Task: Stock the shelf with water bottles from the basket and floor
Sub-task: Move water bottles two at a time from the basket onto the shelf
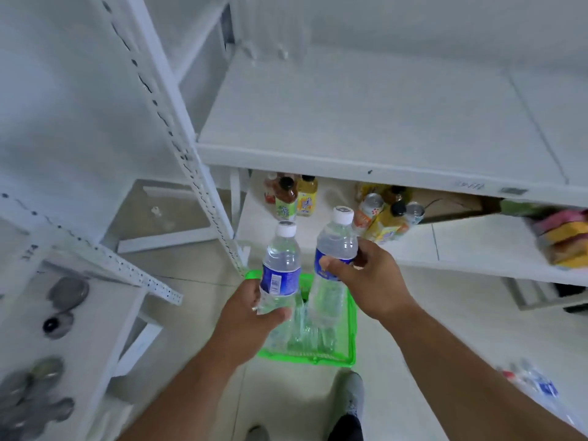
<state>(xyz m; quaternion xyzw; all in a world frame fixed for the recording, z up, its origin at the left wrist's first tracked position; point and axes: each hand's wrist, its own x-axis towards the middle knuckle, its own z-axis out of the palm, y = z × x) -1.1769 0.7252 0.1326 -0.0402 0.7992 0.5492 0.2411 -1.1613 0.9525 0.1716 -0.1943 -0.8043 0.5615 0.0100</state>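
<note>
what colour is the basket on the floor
Bright green: the basket under both held water bottles, seen best in the head view, the only one here.

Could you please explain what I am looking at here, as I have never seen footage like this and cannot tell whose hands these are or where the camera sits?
There is no machine here: a person wears a wide-angle camera on the head, looking forward and down at their own two arms. The left hand grips one water bottle near its base; the right hand grips a second water bottle around its blue label. Both are upright, white caps on. Below them on the floor stands a green basket with more clear bottles inside. Ahead is a white shelf; the level beneath holds juice bottles and cans.
</note>
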